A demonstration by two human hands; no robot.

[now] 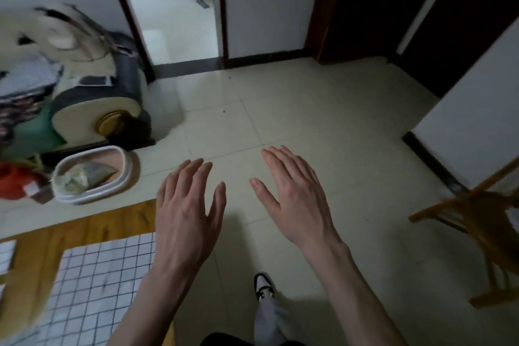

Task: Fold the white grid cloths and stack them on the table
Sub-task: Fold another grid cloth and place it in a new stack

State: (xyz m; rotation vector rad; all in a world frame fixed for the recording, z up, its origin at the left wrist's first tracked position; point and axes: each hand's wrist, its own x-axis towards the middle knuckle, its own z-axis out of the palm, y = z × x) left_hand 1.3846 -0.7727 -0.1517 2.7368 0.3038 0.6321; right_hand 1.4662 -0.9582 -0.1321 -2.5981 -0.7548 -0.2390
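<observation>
Both your hands hang empty over the tiled floor (323, 126), palms down. The fingers (193, 174) of your left hand (185, 216) are spread loose, and so are those of your right hand (297, 199); neither grips anything. The white grid cloth (92, 289) lies flat on the wooden desk (36, 255), below and to the left of your left fingers, its near corner hidden under your left forearm. Its long axis seems to run from your body away toward the desk's far edge, though the frame cuts it off. A white bin (92, 174) sits on the floor left of your left fingers.
</observation>
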